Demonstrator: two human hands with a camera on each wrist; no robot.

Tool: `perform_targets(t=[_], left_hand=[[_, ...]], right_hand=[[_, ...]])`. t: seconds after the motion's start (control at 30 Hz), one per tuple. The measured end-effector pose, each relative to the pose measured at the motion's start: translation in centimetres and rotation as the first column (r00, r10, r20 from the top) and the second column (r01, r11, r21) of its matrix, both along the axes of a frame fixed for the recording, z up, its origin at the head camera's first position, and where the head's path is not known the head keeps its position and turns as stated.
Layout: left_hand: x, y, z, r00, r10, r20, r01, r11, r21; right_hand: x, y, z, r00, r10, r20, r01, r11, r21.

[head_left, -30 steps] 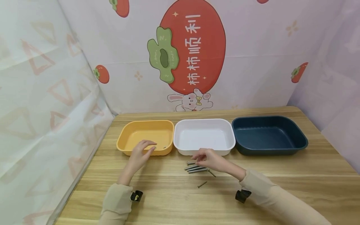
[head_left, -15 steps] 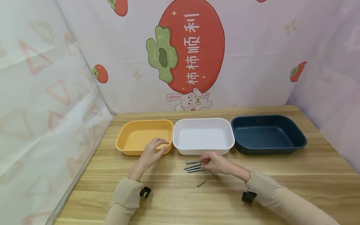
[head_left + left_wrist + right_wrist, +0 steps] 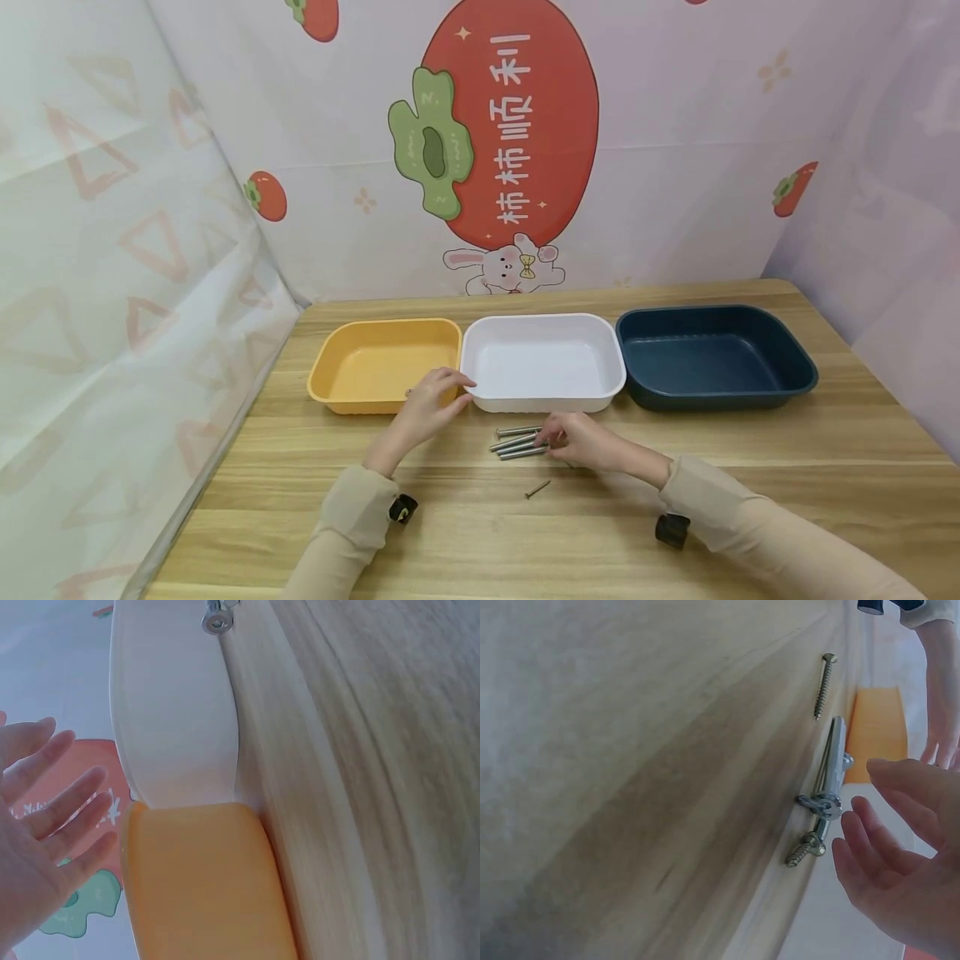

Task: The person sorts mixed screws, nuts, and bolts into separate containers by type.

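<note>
My left hand (image 3: 430, 408) hovers in front of the place where the yellow tray (image 3: 337, 402) and the white tray (image 3: 543, 404) meet. Its fingers are spread and hold nothing in the left wrist view. My right hand (image 3: 592, 442) is at the right end of a small pile of metal bolts (image 3: 517, 440), partly covering them. In the right wrist view, its thumb and fingers are apart, loosely bent, with nothing between them. A screw with coarse thread (image 3: 804, 850) lies beside the bolt heads. Another loose screw (image 3: 537, 489) lies nearer me.
A dark blue tray (image 3: 716, 400) stands right of the white one, all in a row along the back of the wooden table (image 3: 465, 550). A small metal piece (image 3: 408, 392) shows in the yellow tray. A printed cloth (image 3: 660, 225) hangs behind.
My left hand has moved right, from over the yellow tray to the white tray's near left corner. My right hand has shifted slightly right and toward me beside the bolts.
</note>
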State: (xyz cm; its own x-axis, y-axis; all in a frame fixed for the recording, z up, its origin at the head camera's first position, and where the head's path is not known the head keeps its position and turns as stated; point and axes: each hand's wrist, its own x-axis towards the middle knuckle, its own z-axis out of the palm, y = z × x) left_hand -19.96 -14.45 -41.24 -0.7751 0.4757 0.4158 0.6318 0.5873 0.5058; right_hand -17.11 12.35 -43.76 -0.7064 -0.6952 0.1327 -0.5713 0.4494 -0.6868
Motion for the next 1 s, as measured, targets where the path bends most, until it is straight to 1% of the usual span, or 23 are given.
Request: perform_targets(t=[0.2, 0.5, 0.7, 1.0], left_hand=[[-0.1, 0.6, -0.1, 1.000, -0.008, 0.012, 0.008, 0.999, -0.031], [-0.3, 1.2, -0.4, 0.998, -0.035, 0.061, 0.040, 0.997, -0.068], [-0.4, 1.4, -0.5, 0.995, -0.037, 0.094, 0.045, 0.995, -0.085], [-0.7, 1.7, -0.7, 0.997, -0.017, 0.070, 0.027, 0.991, -0.135]], right_hand=[[0.0, 0.0, -0.4, 1.000, -0.008, -0.023, 0.009, 1.000, 0.014], [-0.2, -0.1, -0.6, 0.999, -0.036, -0.040, 0.037, 0.999, 0.019], [-0.2, -0.2, -0.8, 0.998, -0.042, -0.037, 0.043, 0.999, 0.025], [0.0, -0.2, -1.3, 0.998, -0.048, -0.047, 0.048, 0.999, 0.000]])
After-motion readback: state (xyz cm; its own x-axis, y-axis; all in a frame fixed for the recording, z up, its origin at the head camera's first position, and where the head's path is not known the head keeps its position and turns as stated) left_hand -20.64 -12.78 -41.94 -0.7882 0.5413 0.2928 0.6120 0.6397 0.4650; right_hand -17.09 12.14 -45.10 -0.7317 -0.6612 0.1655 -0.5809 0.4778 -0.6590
